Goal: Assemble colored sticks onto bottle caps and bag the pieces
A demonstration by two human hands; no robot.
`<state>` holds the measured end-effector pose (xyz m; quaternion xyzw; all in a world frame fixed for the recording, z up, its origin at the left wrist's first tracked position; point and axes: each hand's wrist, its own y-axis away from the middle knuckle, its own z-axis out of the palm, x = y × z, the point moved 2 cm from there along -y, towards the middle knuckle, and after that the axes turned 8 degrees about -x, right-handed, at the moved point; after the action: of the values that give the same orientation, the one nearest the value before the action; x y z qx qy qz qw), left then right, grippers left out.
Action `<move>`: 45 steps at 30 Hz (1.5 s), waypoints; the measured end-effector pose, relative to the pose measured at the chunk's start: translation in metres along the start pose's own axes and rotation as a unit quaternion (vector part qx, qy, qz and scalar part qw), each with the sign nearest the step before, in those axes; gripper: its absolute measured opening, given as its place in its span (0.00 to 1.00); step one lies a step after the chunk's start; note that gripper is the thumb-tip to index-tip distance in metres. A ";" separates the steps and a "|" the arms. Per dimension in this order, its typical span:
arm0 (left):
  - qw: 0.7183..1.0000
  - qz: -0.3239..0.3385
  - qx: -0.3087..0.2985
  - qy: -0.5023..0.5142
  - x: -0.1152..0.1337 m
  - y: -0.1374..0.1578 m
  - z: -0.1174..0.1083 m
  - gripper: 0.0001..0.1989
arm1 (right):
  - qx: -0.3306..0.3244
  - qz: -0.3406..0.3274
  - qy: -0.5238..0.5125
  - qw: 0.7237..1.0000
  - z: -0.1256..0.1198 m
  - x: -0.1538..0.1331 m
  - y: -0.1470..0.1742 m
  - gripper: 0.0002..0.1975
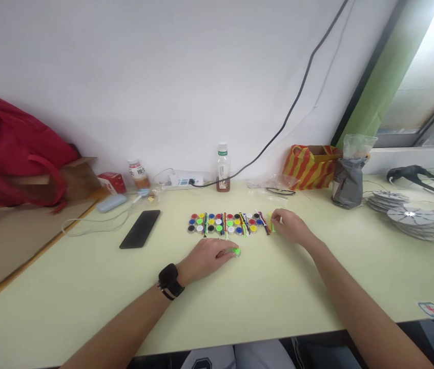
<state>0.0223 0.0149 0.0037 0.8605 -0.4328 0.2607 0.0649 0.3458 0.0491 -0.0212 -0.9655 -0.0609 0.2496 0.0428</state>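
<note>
Small round pieces point(219, 222) in red, yellow, blue, white, green and black lie in rows on the table, with thin coloured strips point(242, 224) laid between groups of them. Just in front of these rows, my left hand point(209, 254) rests with thumb and fingertips closed on a green round piece point(236, 251), which sits on the tabletop. At the right end of the rows, my right hand point(290, 225) pinches a yellow-green strip point(272, 223) that stands beside the last blue and red strips. Its fingertips partly cover that strip.
A black phone point(140, 229) lies left of the rows. Behind stand a brown drink bottle point(223, 169), a second bottle point(139, 174) and a striped bag point(309, 166). Stacked silver discs point(412, 218) with wires are at the right, a red bag point(17, 148) at the left.
</note>
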 end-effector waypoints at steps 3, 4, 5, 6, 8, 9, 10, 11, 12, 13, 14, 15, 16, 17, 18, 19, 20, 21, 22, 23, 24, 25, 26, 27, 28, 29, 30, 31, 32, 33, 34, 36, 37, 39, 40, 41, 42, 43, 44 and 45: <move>1.000 -0.004 -0.001 0.001 0.002 0.001 -0.001 0.14 | 0.039 -0.027 -0.024 0.999 -0.004 0.001 0.000 0.03; 1.000 -0.005 -0.001 -0.001 0.002 0.002 0.000 0.13 | 0.054 -0.040 -0.032 0.997 -0.005 0.000 0.000 0.03; 1.000 -0.005 -0.001 -0.003 0.002 0.002 0.000 0.13 | 0.063 -0.052 -0.036 0.996 -0.005 -0.001 0.000 0.04; 1.000 -0.003 -0.002 -0.004 0.002 0.002 0.000 0.13 | 0.066 -0.064 -0.038 0.995 -0.005 -0.002 0.001 0.04; 1.000 0.001 -0.003 -0.006 0.002 0.002 0.001 0.13 | 0.058 -0.080 -0.035 0.994 -0.003 -0.005 0.002 0.05; 1.000 0.002 -0.004 -0.005 0.002 0.002 0.001 0.12 | 0.053 -0.083 -0.033 0.995 -0.003 -0.007 0.002 0.05; 1.000 0.004 -0.002 -0.002 0.003 0.002 0.001 0.11 | 0.050 -0.084 -0.033 0.995 -0.002 -0.009 0.003 0.05; 1.000 0.006 0.002 0.003 0.003 0.002 0.001 0.10 | 0.053 -0.082 -0.036 0.995 -0.003 -0.011 0.004 0.06; 1.000 0.007 0.008 0.010 0.003 0.002 0.000 0.09 | 0.061 -0.079 -0.043 0.994 -0.004 -0.013 0.004 0.06; 1.000 0.006 0.016 0.021 0.004 0.002 0.000 0.09 | 0.071 -0.076 -0.056 0.993 -0.005 -0.016 0.005 0.07; 0.999 0.003 0.024 0.038 0.004 0.003 0.000 0.09 | 0.079 -0.073 -0.076 0.991 -0.007 -0.019 0.006 0.07; 0.998 -0.003 0.030 0.064 0.004 0.003 0.000 0.09 | 0.084 -0.071 -0.101 0.989 -0.008 -0.023 0.007 0.08; 0.994 -0.008 0.034 0.099 0.003 0.002 0.001 0.09 | 0.084 -0.069 -0.128 0.986 -0.009 -0.028 0.009 0.09; 0.989 -0.012 0.040 0.142 0.003 0.002 0.001 0.09 | 0.077 -0.069 -0.157 0.982 -0.010 -0.034 0.011 0.11; 0.981 -0.014 0.047 0.188 0.002 0.001 0.002 0.09 | 0.062 -0.071 -0.187 0.978 -0.010 -0.040 0.013 0.12; 0.971 -0.014 0.058 0.232 0.001 0.001 0.002 0.09 | 0.045 -0.076 -0.215 0.973 -0.010 -0.048 0.016 0.13; 0.961 -0.016 0.069 0.268 -0.001 0.000 0.002 0.10 | 0.024 -0.084 -0.242 0.966 -0.009 -0.056 0.019 0.14; 0.952 -0.021 0.079 0.295 -0.003 -0.001 0.003 0.11 | 0.002 -0.095 -0.267 0.959 -0.007 -0.066 0.023 0.14; 0.945 -0.028 0.086 0.315 -0.005 -0.002 0.003 0.14 | -0.015 -0.108 -0.291 0.951 -0.005 -0.075 0.027 0.15; 0.938 -0.037 0.090 0.331 -0.006 -0.003 0.003 0.16 | -0.036 -0.121 -0.309 0.943 -0.003 -0.085 0.031 0.16; 0.933 -0.044 0.092 0.346 -0.008 -0.004 0.004 0.17 | -0.053 -0.135 -0.326 0.934 0.000 -0.095 0.035 0.17; 0.928 -0.048 0.093 0.359 -0.008 -0.004 0.005 0.17 | -0.069 -0.149 -0.341 0.926 0.004 -0.104 0.038 0.17; 0.923 -0.049 0.094 0.369 -0.008 -0.004 0.005 0.17 | -0.085 -0.159 -0.355 0.917 0.007 -0.112 0.041 0.16; 0.921 -0.047 0.097 0.376 -0.007 -0.004 0.006 0.17 | -0.098 -0.166 -0.367 0.910 0.011 -0.119 0.043 0.16; 0.919 -0.044 0.096 0.380 -0.006 -0.004 0.006 0.18 | -0.109 -0.171 -0.380 0.903 0.015 -0.124 0.045 0.16; 0.919 -0.038 0.095 0.382 -0.004 -0.004 0.007 0.18 | -0.116 -0.173 -0.392 0.896 0.018 -0.127 0.047 0.16; 0.919 -0.031 0.092 0.383 -0.002 -0.003 0.007 0.19 | -0.120 -0.173 -0.403 0.891 0.022 -0.129 0.048 0.15; 0.919 -0.025 0.089 0.383 -0.001 -0.003 0.007 0.19 | -0.121 -0.172 -0.413 0.886 0.025 -0.130 0.049 0.15; 0.919 -0.019 0.088 0.383 0.001 -0.003 0.008 0.19 | -0.119 -0.172 -0.419 0.884 0.027 -0.130 0.049 0.15; 0.920 -0.016 0.089 0.382 0.002 -0.003 0.008 0.18 | -0.116 -0.173 -0.419 0.884 0.029 -0.130 0.049 0.14; 0.921 -0.015 0.090 0.380 0.002 -0.003 0.008 0.17 | -0.112 -0.175 -0.413 0.887 0.030 -0.129 0.050 0.13; 0.921 -0.018 0.093 0.377 0.001 -0.004 0.009 0.16 | -0.105 -0.182 -0.393 0.895 0.031 -0.128 0.050 0.11; 0.922 -0.020 0.093 0.376 0.001 -0.004 0.009 0.15 | -0.104 -0.186 -0.383 0.899 0.031 -0.127 0.050 0.10; 0.923 -0.021 0.088 0.373 0.000 -0.004 0.010 0.15 | -0.105 -0.190 -0.376 0.901 0.031 -0.127 0.050 0.09; 0.925 -0.020 0.085 0.370 0.001 -0.003 0.010 0.14 | -0.105 -0.189 -0.381 0.899 0.031 -0.127 0.049 0.09; 0.926 -0.018 0.081 0.368 0.002 -0.003 0.010 0.13 | -0.107 -0.186 -0.394 0.894 0.031 -0.127 0.049 0.10; 0.927 -0.015 0.077 0.367 0.003 -0.003 0.011 0.12 | -0.108 -0.184 -0.415 0.885 0.030 -0.127 0.049 0.11; 0.926 -0.013 0.077 0.369 0.004 -0.002 0.011 0.11 | -0.106 -0.180 -0.439 0.874 0.029 -0.128 0.049 0.12; 0.923 -0.013 0.080 0.375 0.004 -0.002 0.010 0.11 | -0.102 -0.174 -0.462 0.864 0.029 -0.129 0.049 0.14; 0.919 -0.013 0.089 0.383 0.005 -0.002 0.010 0.11 | -0.098 -0.165 -0.479 0.857 0.028 -0.130 0.050 0.15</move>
<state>0.0301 0.0096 -0.0020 0.7031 -0.3383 0.6067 0.1522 0.2243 -0.0164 0.0103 -0.7019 -0.2566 0.6628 -0.0458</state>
